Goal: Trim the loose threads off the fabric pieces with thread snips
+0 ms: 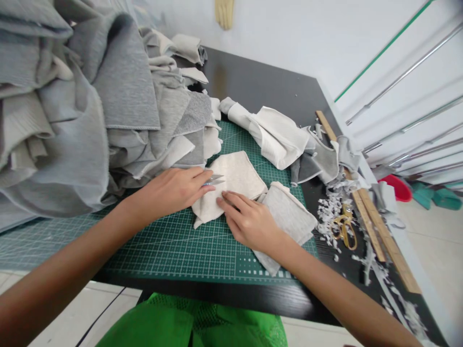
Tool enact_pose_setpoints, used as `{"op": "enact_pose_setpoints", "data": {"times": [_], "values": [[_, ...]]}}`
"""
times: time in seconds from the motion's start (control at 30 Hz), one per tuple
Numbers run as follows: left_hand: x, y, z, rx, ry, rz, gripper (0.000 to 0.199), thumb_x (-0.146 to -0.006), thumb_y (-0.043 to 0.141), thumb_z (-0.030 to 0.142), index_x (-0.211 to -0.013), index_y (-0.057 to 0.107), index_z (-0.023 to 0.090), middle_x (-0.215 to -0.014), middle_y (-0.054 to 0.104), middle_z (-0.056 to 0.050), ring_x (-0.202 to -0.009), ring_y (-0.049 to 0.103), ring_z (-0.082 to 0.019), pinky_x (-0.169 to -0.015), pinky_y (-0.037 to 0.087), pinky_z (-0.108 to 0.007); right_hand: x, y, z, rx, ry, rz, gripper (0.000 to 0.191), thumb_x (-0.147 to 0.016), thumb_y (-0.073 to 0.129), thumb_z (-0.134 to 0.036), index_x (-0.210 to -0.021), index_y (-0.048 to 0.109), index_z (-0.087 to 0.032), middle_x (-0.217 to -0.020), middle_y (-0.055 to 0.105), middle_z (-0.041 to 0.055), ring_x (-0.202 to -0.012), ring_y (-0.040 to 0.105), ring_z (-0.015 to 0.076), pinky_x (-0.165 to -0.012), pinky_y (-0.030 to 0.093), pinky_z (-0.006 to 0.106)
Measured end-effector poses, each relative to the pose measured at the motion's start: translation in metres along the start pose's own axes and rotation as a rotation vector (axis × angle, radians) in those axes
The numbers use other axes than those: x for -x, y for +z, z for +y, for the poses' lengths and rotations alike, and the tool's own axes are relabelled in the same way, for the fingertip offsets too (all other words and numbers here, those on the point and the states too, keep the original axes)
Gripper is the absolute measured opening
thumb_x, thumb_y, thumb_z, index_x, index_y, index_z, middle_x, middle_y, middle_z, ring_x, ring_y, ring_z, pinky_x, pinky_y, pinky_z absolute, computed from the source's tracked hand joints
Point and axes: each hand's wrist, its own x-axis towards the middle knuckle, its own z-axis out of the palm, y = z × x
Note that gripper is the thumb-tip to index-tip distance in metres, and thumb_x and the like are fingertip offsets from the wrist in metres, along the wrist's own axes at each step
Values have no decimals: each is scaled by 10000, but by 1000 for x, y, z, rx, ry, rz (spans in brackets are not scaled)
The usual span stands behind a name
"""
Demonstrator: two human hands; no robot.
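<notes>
**Green garment on lap, snips in left hand, right hand flat on cream fabric**

Green mesh garment (191,324) nearest, at the bottom edge, then both bare forearms reaching out over the black tabletop (253,72). Left hand (170,191) clenched around small thread snips (214,180) - handles hidden in the fingers, steel blades poking out past the fingertips, pointing right, right at the edge of the cream fabric piece (231,188). Right hand (249,224) released, lying flat, fingertips pressing on that same piece, outer side of the hand over a folded grey fabric strip (287,217).

Cream piece between the two hands, on a green cutting mat (173,246). Left of the left hand, a big heap of grey fabric (79,120), spilling onto the mat. Just past the fingertips, a rumpled white fabric bundle (271,137). Well right of the right hand, gold scissors (343,226) among white fabric scraps (329,214), beside two wooden rulers (379,236) - all on the tabletop. Beyond the table's far right edge, a red basin (398,188) and steel rods (408,72).
</notes>
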Motion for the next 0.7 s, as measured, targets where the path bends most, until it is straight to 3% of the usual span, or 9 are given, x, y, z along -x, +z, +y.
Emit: {"op": "enact_pose_setpoints", "data": {"times": [0.17,0.33,0.4,0.5,0.6,0.7], "values": [[2,-4,-3,-8,10,20,368,-1111,367,326,-1102,674,123,-900,701,-90,-781,684,-227,-615,505,-324,0,0,0,5,-1,-5,360,-1005,480,-142,-1329,621,-70,-1336,672,180,-1224,648,285,-969,611,418],[22,-7,-1,43,-88,73,400,-1093,427,394,-1325,607,123,-1000,712,-101,-812,701,-238,-650,538,-340,-1,-8,-2,15,36,-52,394,-1019,468,-180,-1379,594,-80,-1395,643,176,-1282,611,288,-1045,569,453],[35,-4,4,72,-127,79,426,-1086,448,405,-1386,567,127,-997,710,-92,-798,707,-236,-651,556,-347,-5,-13,-3,44,52,-89,476,-1021,501,-246,-1474,515,-100,-1513,554,173,-1391,521,324,-1140,484,529],[55,4,9,113,-153,129,384,-1086,460,375,-1352,581,126,-1038,721,-96,-807,724,-230,-685,592,-357,-15,-16,-3,93,18,-221,594,-1036,510,-379,-1592,368,-227,-1676,337,127,-1499,382,382,-1179,388,638],[68,10,8,133,-210,213,336,-1071,509,360,-1300,610,134,-1042,735,-96,-832,743,-233,-749,620,-372,-26,-13,3,173,79,-329,554,-1064,443,-419,-1601,347,-325,-1706,258,119,-1490,391,423,-1097,454,659],[71,12,3,150,-268,279,323,-1066,522,362,-1271,619,132,-1055,743,-101,-849,751,-237,-809,632,-395,-35,-10,15,282,232,-365,546,-1073,422,-389,-1608,342,-312,-1704,239,160,-1476,405,448,-1046,499,641]]}}
